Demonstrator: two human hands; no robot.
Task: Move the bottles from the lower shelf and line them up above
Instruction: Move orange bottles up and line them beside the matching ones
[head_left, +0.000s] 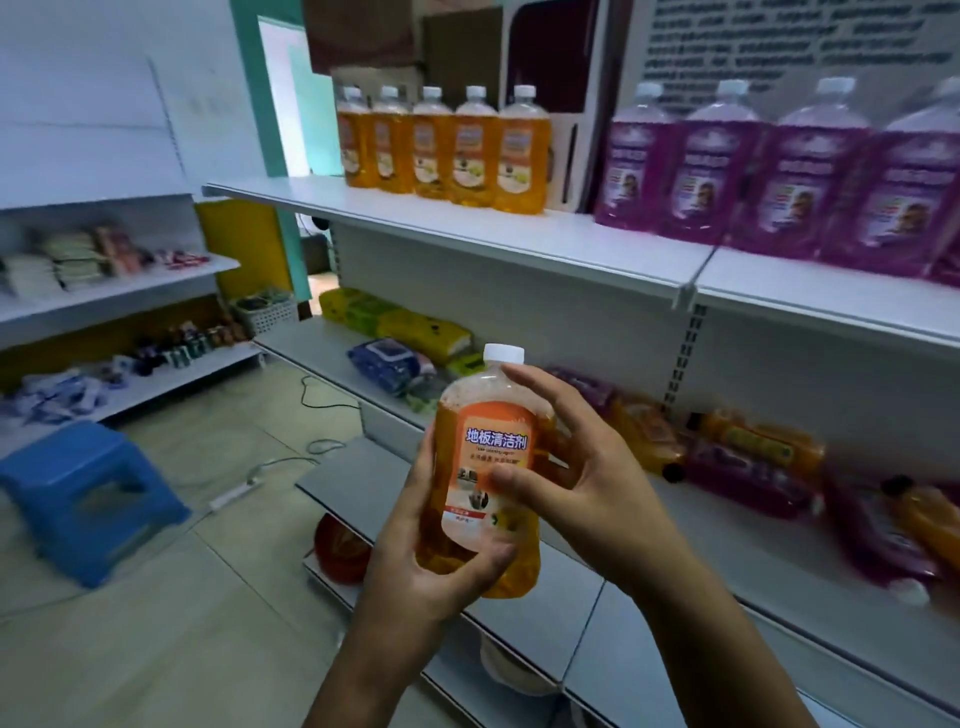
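- we hold one orange bottle (485, 470) up in front of us, out in the air before the shelves, with its white cap on top and its label facing us.
- our left hand (431, 564) grips the bottle low down, with fingers wrapped around its bottom part.
- our right hand (576, 467) holds it from the other side: the thumb presses on the label and the fingers curl round the back near the neck.
- on the upper shelf (519, 236) five orange bottles (441, 148) stand upright in a neat row, side by side and touching.
- just to the right of them, a row of purple bottles (779, 176) stands upright on the same shelf level.
- on the lower shelf (769, 566), to the right of our hands, more orange and purple bottles (753, 462) lie on their sides in a messy bunch.
- farther left on that lower shelf are yellow packs (395, 322) and a blue pack (387, 364).
- a blue stool (88, 496) sits on the tiled floor to our left.
- another set of shelves (104, 296) with small goods stands by the left wall.
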